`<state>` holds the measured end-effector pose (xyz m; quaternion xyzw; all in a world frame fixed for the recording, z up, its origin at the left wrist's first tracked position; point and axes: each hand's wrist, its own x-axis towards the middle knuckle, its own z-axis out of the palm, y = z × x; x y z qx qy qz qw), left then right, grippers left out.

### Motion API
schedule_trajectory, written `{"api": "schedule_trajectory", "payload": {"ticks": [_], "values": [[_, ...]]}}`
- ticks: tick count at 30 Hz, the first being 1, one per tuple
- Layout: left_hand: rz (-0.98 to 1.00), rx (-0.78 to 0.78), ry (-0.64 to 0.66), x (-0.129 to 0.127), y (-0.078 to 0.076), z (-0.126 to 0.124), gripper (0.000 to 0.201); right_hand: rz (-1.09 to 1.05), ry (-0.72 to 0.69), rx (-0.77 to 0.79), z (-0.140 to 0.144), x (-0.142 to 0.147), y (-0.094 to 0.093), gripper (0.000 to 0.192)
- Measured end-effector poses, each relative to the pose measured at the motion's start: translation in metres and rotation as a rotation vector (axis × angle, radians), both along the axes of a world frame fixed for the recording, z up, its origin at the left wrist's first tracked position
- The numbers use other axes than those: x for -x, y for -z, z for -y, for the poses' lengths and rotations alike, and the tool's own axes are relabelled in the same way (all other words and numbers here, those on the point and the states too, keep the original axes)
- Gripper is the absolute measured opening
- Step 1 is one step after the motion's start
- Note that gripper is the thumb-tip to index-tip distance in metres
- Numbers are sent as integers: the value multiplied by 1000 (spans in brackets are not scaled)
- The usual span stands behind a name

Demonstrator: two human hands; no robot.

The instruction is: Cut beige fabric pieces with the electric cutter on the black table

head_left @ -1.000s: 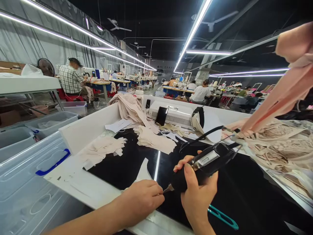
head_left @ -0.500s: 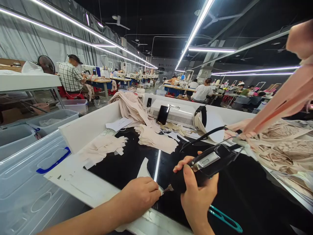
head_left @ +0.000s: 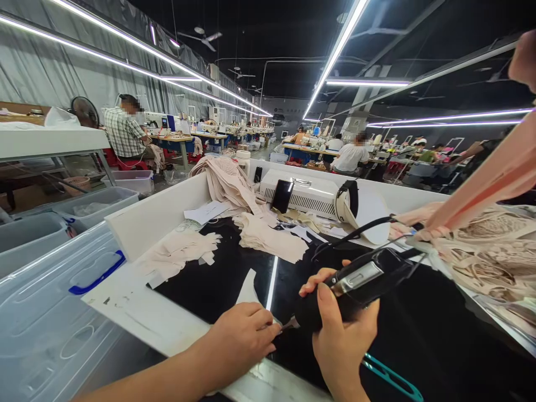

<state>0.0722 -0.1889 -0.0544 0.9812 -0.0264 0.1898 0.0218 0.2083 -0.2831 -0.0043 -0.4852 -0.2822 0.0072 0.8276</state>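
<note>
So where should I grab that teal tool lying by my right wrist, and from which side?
I'd pinch the teal tool by its rounded free end, coming in from the right. It is long and thin, lies on the black tabletop, and that end points away from the wrist; its other end is hidden behind the right hand, so the left side looks blocked.

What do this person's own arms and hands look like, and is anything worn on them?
The left hand and right hand are ordinary human hands, without gloves. The left forearm is bare, with no sleeve in view. No watch, bracelet or ring shows on the visible parts.
</note>
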Motion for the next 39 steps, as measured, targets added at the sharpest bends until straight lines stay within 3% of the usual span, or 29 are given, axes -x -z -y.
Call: {"api": "schedule_trajectory", "payload": {"ticks": [13,39], "values": [[40,90,-64,11,6,-3,38,-33,4,-12,1,3,-1,43],[63,176,-85,14,9,-3,36,-31,-41,-34,-19,3,-2,46]]}}
